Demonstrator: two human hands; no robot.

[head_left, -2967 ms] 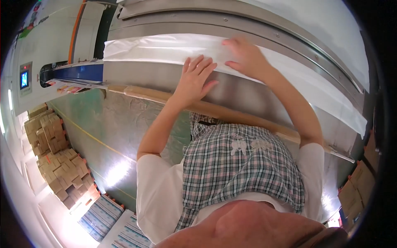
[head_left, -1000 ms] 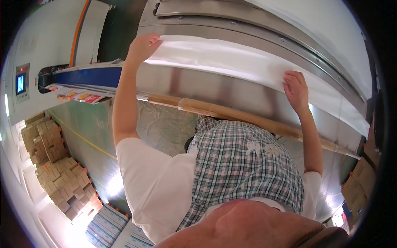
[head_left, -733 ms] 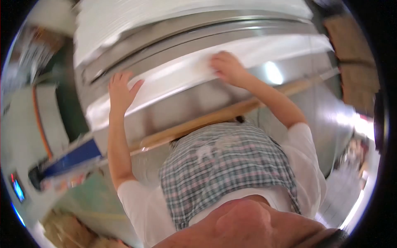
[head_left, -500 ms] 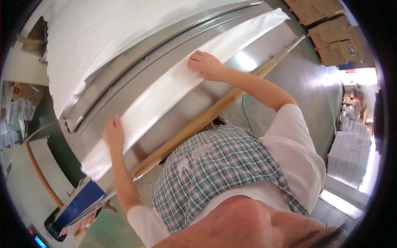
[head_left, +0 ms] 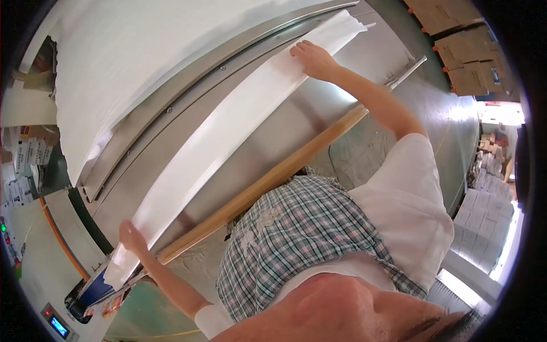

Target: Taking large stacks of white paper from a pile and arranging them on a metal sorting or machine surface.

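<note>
- Because the long white sheet runs diagonally from lower left to upper right across the steel table, held only at its ends, its unsupported middle may sag or crease.
- Left hand pinches the lower end; right hand presses flat, fingers spread.
- Thin, limp paper on smooth metal could slip.
- A rounded wooden rail edges the table.

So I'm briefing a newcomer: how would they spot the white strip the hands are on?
Find the steel table. The white strip lies lengthwise along it, the left hand at one end and the right hand near the other. It is narrower than the white sheet behind it.
</note>
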